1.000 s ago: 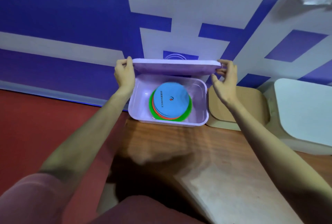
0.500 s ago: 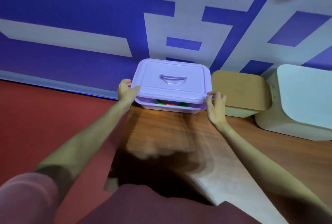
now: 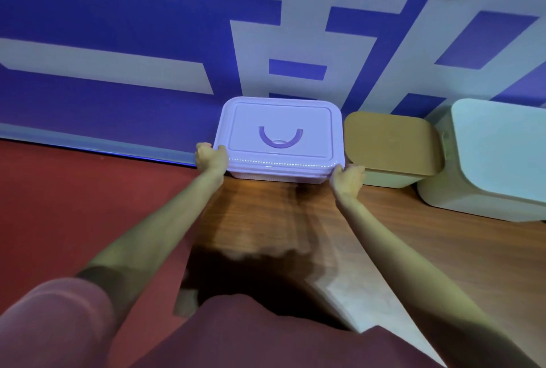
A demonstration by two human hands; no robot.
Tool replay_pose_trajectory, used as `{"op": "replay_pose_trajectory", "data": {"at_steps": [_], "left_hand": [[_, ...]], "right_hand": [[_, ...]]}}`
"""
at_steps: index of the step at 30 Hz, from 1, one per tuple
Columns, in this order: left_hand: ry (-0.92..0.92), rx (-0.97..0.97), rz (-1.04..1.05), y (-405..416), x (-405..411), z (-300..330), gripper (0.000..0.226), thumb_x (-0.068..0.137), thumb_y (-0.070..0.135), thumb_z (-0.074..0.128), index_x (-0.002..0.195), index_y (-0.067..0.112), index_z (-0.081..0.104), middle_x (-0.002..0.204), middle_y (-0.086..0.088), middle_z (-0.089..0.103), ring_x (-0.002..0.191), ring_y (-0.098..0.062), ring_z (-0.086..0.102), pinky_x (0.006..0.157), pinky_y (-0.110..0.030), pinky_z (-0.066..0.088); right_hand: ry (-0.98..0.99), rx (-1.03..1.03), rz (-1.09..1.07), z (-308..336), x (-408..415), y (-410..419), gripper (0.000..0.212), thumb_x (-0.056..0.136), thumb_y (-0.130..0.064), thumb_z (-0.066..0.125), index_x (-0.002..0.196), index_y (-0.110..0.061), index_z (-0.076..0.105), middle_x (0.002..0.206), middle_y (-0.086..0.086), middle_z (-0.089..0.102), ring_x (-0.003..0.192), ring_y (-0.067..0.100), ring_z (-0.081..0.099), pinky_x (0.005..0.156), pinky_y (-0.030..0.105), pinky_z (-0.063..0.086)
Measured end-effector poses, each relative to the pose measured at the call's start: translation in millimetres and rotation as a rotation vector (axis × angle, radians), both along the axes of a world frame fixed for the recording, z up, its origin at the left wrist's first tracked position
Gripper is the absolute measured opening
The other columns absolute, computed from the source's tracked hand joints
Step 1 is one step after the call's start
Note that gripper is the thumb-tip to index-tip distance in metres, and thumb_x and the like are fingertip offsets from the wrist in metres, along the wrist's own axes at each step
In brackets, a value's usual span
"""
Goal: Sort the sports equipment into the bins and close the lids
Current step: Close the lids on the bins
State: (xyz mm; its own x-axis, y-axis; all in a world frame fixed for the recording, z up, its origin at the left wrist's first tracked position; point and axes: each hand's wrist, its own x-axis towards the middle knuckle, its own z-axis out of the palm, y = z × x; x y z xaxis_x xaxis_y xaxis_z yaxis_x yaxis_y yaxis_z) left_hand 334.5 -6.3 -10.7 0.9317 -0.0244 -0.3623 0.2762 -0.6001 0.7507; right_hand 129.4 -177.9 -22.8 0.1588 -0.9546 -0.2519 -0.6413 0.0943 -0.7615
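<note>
Lavender lid (image 3: 279, 131) seated on its bin (image 3: 266, 176) at the desk's (image 3: 295, 220) far edge, against the blue-and-white wall (image 3: 118, 27). Left hand (image 3: 211, 158) and right hand (image 3: 347, 180) clasped on the near corners, each grip curled round the rim, seemingly to press it closed. Beside it, tan-lidded bin (image 3: 390, 143) and white bin (image 3: 496, 155), already covered.

No readable text, labels, brand marks or numbers anywhere; the far wall (image 3: 118, 27) carries only big blue-and-white blocks, cropped too tight to read as characters, and the bin lid (image 3: 280, 119) is plain
</note>
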Motion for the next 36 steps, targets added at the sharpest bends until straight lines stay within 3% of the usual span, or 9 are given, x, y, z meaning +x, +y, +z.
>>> {"op": "replay_pose_trajectory", "data": {"at_steps": [4, 10, 13, 15, 23, 27, 31, 34, 36], "left_hand": [[0.019, 0.013, 0.026, 0, -5, -7, 0.041, 0.096, 0.017, 0.040, 0.116, -0.018, 0.049, 0.123, -0.032, 0.054, 0.111, -0.046, 0.052, 0.086, -0.050, 0.046], [-0.006, -0.053, 0.014, 2, 4, -7, 0.031, 0.093, 0.005, 0.035, 0.106, -0.011, 0.058, 0.115, -0.030, 0.059, 0.089, -0.044, 0.054, 0.068, -0.043, 0.042], [-0.033, -0.046, -0.027, 4, 5, -7, 0.027, 0.089, 0.000, 0.032, 0.077, -0.009, 0.054, 0.076, -0.030, 0.048, 0.074, -0.037, 0.030, 0.058, -0.032, 0.024], [-0.057, -0.033, -0.071, 4, 8, -8, 0.031, 0.083, -0.003, 0.029, 0.056, 0.011, 0.030, 0.059, -0.009, 0.024, 0.075, -0.024, 0.024, 0.054, -0.033, 0.013], [-0.109, 0.015, -0.148, 6, 25, -5, 0.034, 0.079, -0.006, 0.030, 0.060, 0.020, 0.019, 0.063, -0.002, 0.016, 0.062, -0.020, 0.012, 0.058, -0.033, 0.008], [-0.156, 0.026, -0.167, 12, 20, -7, 0.036, 0.075, -0.009, 0.029, 0.061, 0.022, 0.017, 0.063, 0.000, 0.013, 0.062, -0.017, 0.010, 0.060, -0.032, 0.004], [-0.179, 0.002, -0.172, 17, 18, -13, 0.034, 0.074, -0.006, 0.032, 0.061, 0.022, 0.019, 0.063, 0.000, 0.015, 0.065, -0.019, 0.013, 0.060, -0.033, 0.006], [-0.105, -0.091, -0.107, 18, 20, -16, 0.030, 0.078, -0.006, 0.037, 0.059, 0.016, 0.043, 0.060, 0.002, 0.028, 0.059, -0.015, 0.023, 0.053, -0.029, 0.016], [-0.049, -0.209, -0.023, 19, 20, -16, 0.025, 0.084, -0.004, 0.046, 0.089, 0.004, 0.069, 0.074, 0.001, 0.057, 0.069, -0.013, 0.048, 0.060, -0.024, 0.039]], "right_hand": [[-0.010, 0.034, 0.046, -6, -4, -4, 0.019, 0.093, -0.010, 0.043, 0.079, -0.001, 0.052, 0.079, 0.016, 0.052, 0.073, 0.029, 0.043, 0.066, 0.032, 0.033], [0.056, 0.020, 0.058, -5, -4, -5, 0.022, 0.093, -0.012, 0.045, 0.075, -0.004, 0.054, 0.074, 0.013, 0.050, 0.070, 0.028, 0.040, 0.064, 0.029, 0.031], [0.067, 0.027, 0.059, -4, -3, -4, 0.024, 0.093, -0.012, 0.046, 0.074, -0.002, 0.058, 0.072, 0.013, 0.050, 0.069, 0.028, 0.041, 0.064, 0.029, 0.032], [0.069, 0.029, 0.056, -5, -2, -3, 0.025, 0.093, -0.013, 0.046, 0.075, -0.002, 0.060, 0.072, 0.013, 0.052, 0.068, 0.027, 0.043, 0.064, 0.029, 0.033], [-0.023, 0.088, 0.029, -7, 4, 9, 0.020, 0.091, -0.015, 0.049, 0.080, -0.006, 0.063, 0.079, 0.010, 0.062, 0.075, 0.023, 0.053, 0.070, 0.029, 0.040], [-0.073, 0.144, 0.029, -19, 0, 5, 0.014, 0.082, -0.021, 0.051, 0.075, -0.013, 0.061, 0.078, 0.009, 0.066, 0.084, 0.035, 0.066, 0.081, 0.049, 0.054], [-0.136, 0.170, 0.088, -12, -4, 2, 0.028, 0.081, -0.015, 0.047, 0.104, -0.016, 0.062, 0.095, 0.001, 0.064, 0.090, 0.032, 0.065, 0.083, 0.049, 0.054], [-0.143, 0.181, 0.104, -6, -5, 4, 0.019, 0.076, -0.008, 0.047, 0.076, -0.023, 0.059, 0.076, 0.000, 0.067, 0.081, 0.037, 0.067, 0.077, 0.053, 0.055], [-0.133, 0.188, 0.086, -12, -7, 4, 0.022, 0.075, -0.004, 0.049, 0.081, -0.024, 0.058, 0.075, 0.002, 0.066, 0.082, 0.037, 0.067, 0.078, 0.053, 0.055]]}}
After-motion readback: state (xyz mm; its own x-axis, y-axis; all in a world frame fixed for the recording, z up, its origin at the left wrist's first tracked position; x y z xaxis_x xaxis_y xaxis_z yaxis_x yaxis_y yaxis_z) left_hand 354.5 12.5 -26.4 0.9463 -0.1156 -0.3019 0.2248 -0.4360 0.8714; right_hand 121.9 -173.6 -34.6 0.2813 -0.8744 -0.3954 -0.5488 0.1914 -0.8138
